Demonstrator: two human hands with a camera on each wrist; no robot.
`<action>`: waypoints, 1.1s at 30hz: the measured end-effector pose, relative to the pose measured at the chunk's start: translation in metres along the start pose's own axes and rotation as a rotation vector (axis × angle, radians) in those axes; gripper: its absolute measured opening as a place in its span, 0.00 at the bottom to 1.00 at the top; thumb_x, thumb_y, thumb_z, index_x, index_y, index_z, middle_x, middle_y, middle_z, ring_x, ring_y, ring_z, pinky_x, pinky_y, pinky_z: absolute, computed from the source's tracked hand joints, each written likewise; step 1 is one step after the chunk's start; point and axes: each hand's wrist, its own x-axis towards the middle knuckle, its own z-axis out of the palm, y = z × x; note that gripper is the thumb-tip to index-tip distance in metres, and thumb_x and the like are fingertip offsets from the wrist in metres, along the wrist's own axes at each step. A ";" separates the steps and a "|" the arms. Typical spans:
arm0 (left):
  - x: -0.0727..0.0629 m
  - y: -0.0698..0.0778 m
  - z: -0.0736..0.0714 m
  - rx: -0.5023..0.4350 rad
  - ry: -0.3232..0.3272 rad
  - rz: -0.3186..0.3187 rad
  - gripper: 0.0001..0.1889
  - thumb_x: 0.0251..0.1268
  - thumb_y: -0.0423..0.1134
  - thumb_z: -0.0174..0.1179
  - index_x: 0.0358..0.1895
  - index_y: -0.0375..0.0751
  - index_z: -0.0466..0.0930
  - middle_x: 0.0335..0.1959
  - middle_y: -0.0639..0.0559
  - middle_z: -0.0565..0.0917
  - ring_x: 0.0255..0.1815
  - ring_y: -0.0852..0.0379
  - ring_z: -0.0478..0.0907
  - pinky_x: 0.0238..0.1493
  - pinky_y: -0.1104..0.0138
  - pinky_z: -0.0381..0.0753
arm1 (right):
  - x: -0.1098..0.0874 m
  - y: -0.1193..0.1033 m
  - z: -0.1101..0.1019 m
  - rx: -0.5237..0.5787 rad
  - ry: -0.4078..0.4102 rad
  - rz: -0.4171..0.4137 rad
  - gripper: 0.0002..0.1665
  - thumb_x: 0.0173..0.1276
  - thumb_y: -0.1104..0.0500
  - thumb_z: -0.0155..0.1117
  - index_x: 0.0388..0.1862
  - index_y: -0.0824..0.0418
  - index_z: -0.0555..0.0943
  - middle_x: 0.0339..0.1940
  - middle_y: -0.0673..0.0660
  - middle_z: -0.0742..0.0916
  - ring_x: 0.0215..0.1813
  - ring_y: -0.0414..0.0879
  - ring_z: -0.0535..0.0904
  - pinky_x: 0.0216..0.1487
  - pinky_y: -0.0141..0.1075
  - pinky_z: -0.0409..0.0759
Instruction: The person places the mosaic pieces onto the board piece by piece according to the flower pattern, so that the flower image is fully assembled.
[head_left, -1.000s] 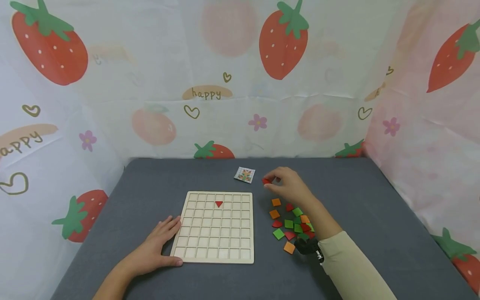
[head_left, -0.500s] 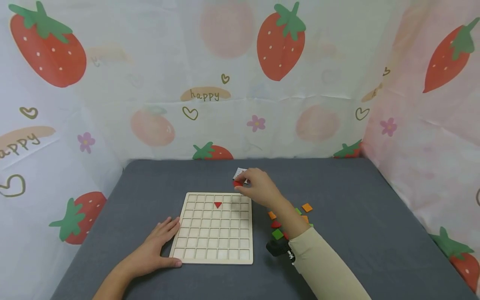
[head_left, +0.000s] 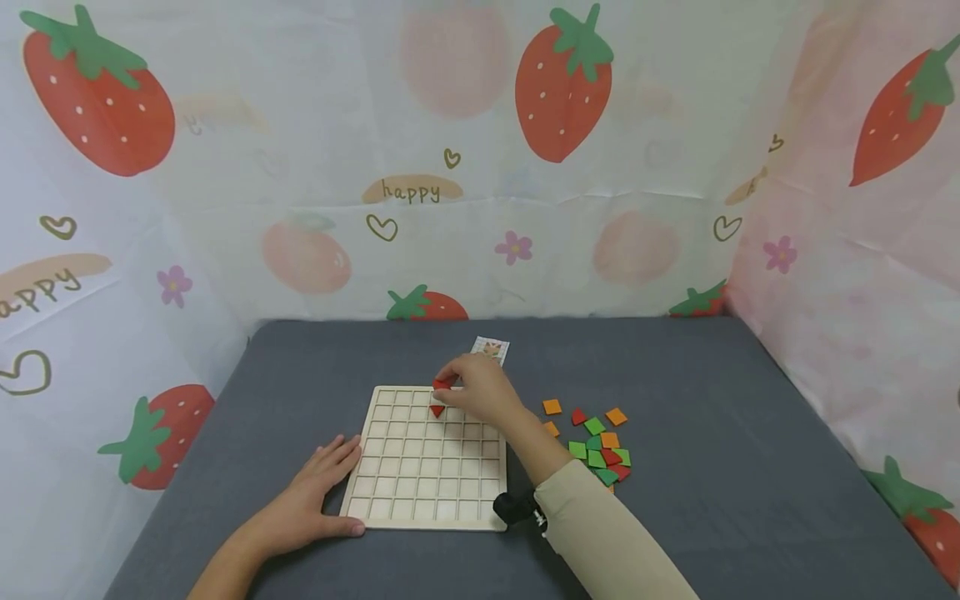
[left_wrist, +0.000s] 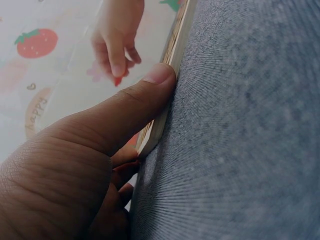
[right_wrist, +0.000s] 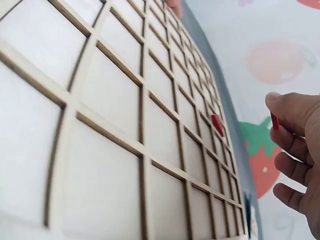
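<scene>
A pale wooden grid board (head_left: 420,484) lies flat on the grey table, with a red triangular tile (head_left: 437,412) in one of its upper cells. My left hand (head_left: 309,493) rests at the board's lower left corner. Its fingers lie along the left edge, and the thumb (left_wrist: 159,75) touches the near edge. Above the far edge, my right hand (head_left: 482,390) pinches another small red tile (right_wrist: 274,122) between thumb and fingertips. In the right wrist view that tile is seen edge-on, apart from the board.
Right of the board lie loose orange, green and red tiles (head_left: 595,458), partly hidden by the right forearm. A small printed pattern card (head_left: 492,347) sits beyond the board, partly behind my right hand. Strawberry-print cloth (head_left: 562,92) hangs around the table.
My right hand has carried the red tile leftward from beside the card to over the board's far edge. The left hand and the board have stayed in place.
</scene>
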 end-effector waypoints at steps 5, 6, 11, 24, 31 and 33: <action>0.001 -0.002 0.001 -0.003 0.009 0.004 0.59 0.49 0.65 0.75 0.81 0.40 0.59 0.83 0.45 0.56 0.84 0.35 0.42 0.83 0.48 0.36 | 0.009 -0.004 0.016 -0.043 -0.018 0.016 0.13 0.68 0.48 0.74 0.47 0.51 0.90 0.41 0.46 0.89 0.46 0.41 0.83 0.49 0.38 0.81; 0.001 -0.003 0.002 -0.002 0.011 0.008 0.59 0.49 0.65 0.75 0.81 0.40 0.58 0.83 0.45 0.56 0.84 0.35 0.43 0.84 0.54 0.33 | 0.010 -0.004 0.020 -0.056 -0.023 0.024 0.13 0.68 0.47 0.74 0.47 0.51 0.90 0.41 0.45 0.89 0.46 0.41 0.82 0.50 0.39 0.81; 0.002 -0.005 0.003 -0.004 0.020 0.025 0.58 0.50 0.64 0.75 0.81 0.39 0.59 0.83 0.44 0.57 0.84 0.34 0.43 0.75 0.79 0.25 | 0.016 -0.009 0.033 -0.107 -0.035 0.060 0.14 0.67 0.43 0.74 0.46 0.47 0.90 0.37 0.41 0.87 0.44 0.39 0.80 0.52 0.43 0.76; 0.003 -0.005 0.002 -0.009 0.002 0.016 0.58 0.50 0.63 0.76 0.81 0.38 0.58 0.83 0.43 0.55 0.84 0.33 0.42 0.78 0.35 0.40 | 0.013 -0.017 0.047 -0.100 -0.042 0.106 0.11 0.66 0.43 0.75 0.41 0.44 0.89 0.33 0.39 0.86 0.43 0.40 0.76 0.55 0.46 0.70; 0.003 -0.005 0.003 -0.020 0.004 -0.002 0.59 0.49 0.64 0.76 0.81 0.40 0.57 0.84 0.46 0.55 0.85 0.36 0.41 0.83 0.60 0.30 | 0.014 -0.018 0.050 -0.128 -0.047 0.102 0.13 0.63 0.41 0.77 0.41 0.45 0.90 0.32 0.40 0.87 0.42 0.41 0.76 0.53 0.46 0.69; 0.003 -0.005 0.003 -0.019 0.003 0.001 0.59 0.49 0.64 0.76 0.81 0.39 0.58 0.84 0.45 0.55 0.84 0.35 0.41 0.83 0.47 0.35 | 0.014 -0.018 0.050 -0.130 -0.052 0.104 0.14 0.62 0.41 0.77 0.41 0.45 0.90 0.32 0.40 0.86 0.42 0.40 0.76 0.54 0.46 0.69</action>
